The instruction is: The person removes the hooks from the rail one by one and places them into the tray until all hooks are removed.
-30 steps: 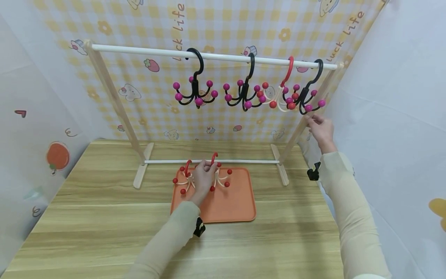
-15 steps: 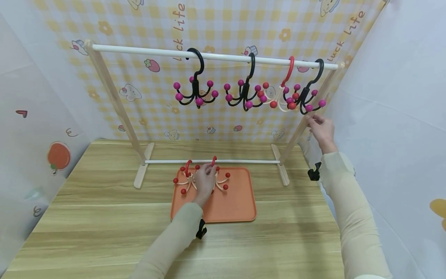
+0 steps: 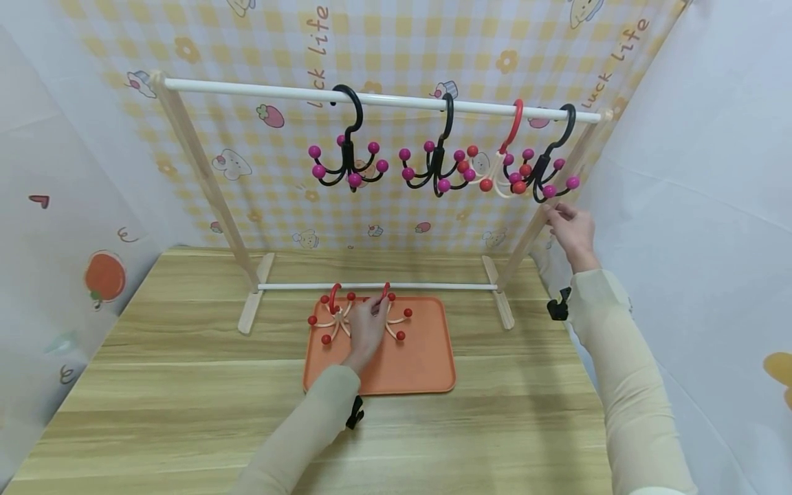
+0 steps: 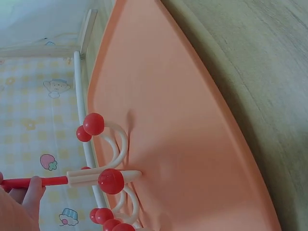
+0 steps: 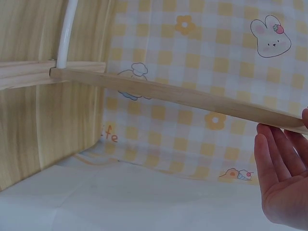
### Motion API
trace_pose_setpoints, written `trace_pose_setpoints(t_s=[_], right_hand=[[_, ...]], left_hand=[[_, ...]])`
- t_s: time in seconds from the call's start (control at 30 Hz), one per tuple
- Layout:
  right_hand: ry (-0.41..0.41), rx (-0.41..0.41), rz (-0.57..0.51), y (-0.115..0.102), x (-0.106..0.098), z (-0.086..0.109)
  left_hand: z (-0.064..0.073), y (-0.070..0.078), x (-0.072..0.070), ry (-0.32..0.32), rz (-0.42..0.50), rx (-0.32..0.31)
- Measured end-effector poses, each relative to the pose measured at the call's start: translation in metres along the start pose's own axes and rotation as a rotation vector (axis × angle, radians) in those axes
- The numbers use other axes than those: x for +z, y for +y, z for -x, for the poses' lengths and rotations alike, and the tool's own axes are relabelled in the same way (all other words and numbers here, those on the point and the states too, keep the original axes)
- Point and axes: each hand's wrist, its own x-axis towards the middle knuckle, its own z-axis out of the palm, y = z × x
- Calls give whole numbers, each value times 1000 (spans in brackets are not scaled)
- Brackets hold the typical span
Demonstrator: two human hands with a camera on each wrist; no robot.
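The hanger (image 4: 86, 177) in the left hand (image 3: 367, 326) looks light and stiff, most likely smooth plastic. It should carry easily in a pinch, though the round hook could twist between the fingers and swing the arms about. The best hold seems to be the straight part of the hook, just above the body, which leaves the curve free. The thin arms may be the weakest part, and they could snag on a neighbour.

It has a red hook, a cream body and curved cream arms tipped with glossy red balls. It is over the back part of the orange tray (image 3: 408, 375), hook up; whether its lower tip touches the tray is hard to tell. A matching hanger (image 3: 338, 318) is on the tray's back left part, just beside it.

The left hand, above the tray, pinches the red hook between thumb and fingers. The right hand (image 3: 572, 230), higher than the tray and to its right, holds the wooden post (image 5: 183, 96) with its fingertips. Above and behind the tray, three black hangers (image 3: 348, 155) with pink balls and one red-and-cream hanger (image 3: 498, 168) hang from a white bar (image 3: 396, 102).
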Motion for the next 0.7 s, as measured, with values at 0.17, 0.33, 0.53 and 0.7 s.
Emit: trace_pose_setpoints(t_s=[0.17, 0.33, 0.53, 0.7], right_hand=[[8, -9, 5, 0, 0, -1], [8, -12, 8, 0, 0, -1], [-4, -4, 7, 0, -1, 0], [-1, -6, 6, 0, 0, 0]], left_hand=[[1, -1, 3, 10, -40, 12], [0, -2, 3, 5, -39, 11], [1, -1, 1, 0, -21, 18], [-2, 4, -6, -14, 41, 9]])
